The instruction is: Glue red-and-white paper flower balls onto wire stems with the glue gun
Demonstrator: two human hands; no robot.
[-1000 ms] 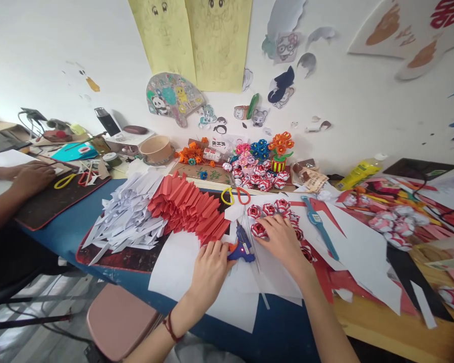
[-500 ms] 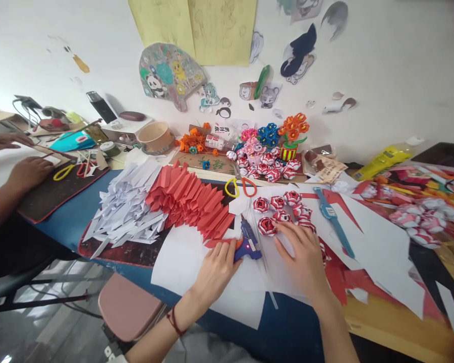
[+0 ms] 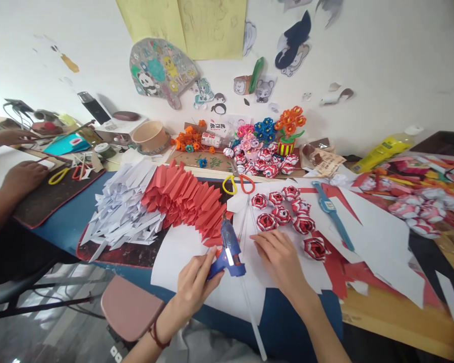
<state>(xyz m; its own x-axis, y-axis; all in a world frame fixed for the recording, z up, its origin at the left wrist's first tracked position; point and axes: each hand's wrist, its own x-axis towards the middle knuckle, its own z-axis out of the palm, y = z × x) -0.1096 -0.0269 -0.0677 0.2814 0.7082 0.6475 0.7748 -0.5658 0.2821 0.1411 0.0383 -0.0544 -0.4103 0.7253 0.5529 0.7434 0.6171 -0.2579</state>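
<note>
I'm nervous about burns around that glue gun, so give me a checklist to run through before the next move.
1. Glue gun gripped: ok, the left hand holds its handle.
2. Right hand away from the nozzle: ok, its fingertips are apart from it.
3. Glue stick in place: ok, it seems to trail from the gun's rear.
4. Nozzle off the red paper strips: cannot tell, they overlap in view.
5. Paper flowers clear of the gun: ok, apart.
6. Heat: cannot tell.
</note>
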